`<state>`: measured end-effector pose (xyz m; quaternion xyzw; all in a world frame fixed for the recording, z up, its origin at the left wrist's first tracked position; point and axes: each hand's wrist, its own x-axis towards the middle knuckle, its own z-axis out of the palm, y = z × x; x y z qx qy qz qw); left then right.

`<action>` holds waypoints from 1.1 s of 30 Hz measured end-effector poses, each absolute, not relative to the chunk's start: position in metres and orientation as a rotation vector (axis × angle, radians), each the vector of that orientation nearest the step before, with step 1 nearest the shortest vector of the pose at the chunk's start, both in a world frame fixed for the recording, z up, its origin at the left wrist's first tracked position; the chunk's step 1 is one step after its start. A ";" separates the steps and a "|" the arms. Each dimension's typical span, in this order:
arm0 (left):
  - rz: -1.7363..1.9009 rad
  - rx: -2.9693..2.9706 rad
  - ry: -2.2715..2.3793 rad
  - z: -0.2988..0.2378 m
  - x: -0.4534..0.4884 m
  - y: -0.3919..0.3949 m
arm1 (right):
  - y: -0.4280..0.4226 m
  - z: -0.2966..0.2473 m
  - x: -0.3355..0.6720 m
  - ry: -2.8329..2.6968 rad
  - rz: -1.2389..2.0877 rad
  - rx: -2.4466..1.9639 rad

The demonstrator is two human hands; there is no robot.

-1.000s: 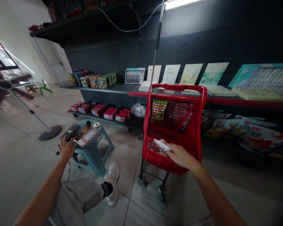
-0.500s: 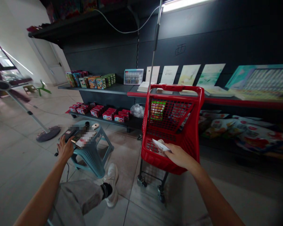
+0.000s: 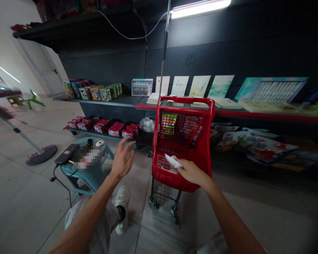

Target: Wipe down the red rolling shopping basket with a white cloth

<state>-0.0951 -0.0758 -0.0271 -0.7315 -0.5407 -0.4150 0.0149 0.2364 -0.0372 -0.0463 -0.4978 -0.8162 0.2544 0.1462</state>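
My left hand (image 3: pixel 123 157) is in the air between the blue plastic stool (image 3: pixel 92 180) and the red shopping cart (image 3: pixel 208 141), fingers apart and nothing in them. With my right hand (image 3: pixel 192 171) I grip a flat white paper-like piece (image 3: pixel 172 161); its exact kind is unclear. That hand is over the front of the cart's basket. On the stool lie a dark flat device with a cable (image 3: pixel 65 154), a round white item (image 3: pixel 100 143) and a blurred-out patch.
Behind the cart, a dark shelf (image 3: pixel 95 101) bears small boxes (image 3: pixel 105 93), a pen set (image 3: pixel 142 87) and upright cards (image 3: pixel 200 85). Red packs (image 3: pixel 115 129) and snack bags (image 3: pixel 266 146) sit below. A metal pole (image 3: pixel 164 46) rises by the cart; a fan base (image 3: pixel 41 155) stands left.
My left hand has moved right, away from the phone on the stool, toward the cart. My right hand still holds the white piece over the basket. The view has turned slightly right.
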 end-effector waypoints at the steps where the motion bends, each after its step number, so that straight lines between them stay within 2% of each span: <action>1: -1.344 -2.311 -1.703 -0.027 -0.078 -0.068 | -0.037 -0.047 0.237 -2.340 0.724 -1.427; 4: -1.491 -2.359 -1.741 -0.026 -0.035 -0.043 | -0.034 -0.049 0.239 -2.328 0.707 -1.405; 7: -1.446 -2.411 -1.780 -0.027 0.002 -0.018 | -0.033 -0.051 0.240 -2.364 0.698 -1.359; 14: -0.684 -2.480 -1.831 -0.039 0.050 0.003 | -0.029 -0.061 0.243 -2.145 0.437 -1.362; 18: -0.734 -2.385 -1.654 -0.032 0.057 -0.010 | -0.016 -0.062 0.252 -1.855 0.190 -1.460; 22: -0.608 -2.766 -1.410 -0.026 0.074 -0.038 | 0.021 -0.052 0.261 -1.807 0.072 -1.461; 28: -0.177 -3.063 -1.440 -0.022 0.094 -0.061 | 0.102 -0.037 0.264 -1.829 0.072 -1.701; 33: 0.285 -3.090 -1.499 -0.017 0.101 -0.053 | 0.138 -0.052 0.254 -1.771 0.200 -2.033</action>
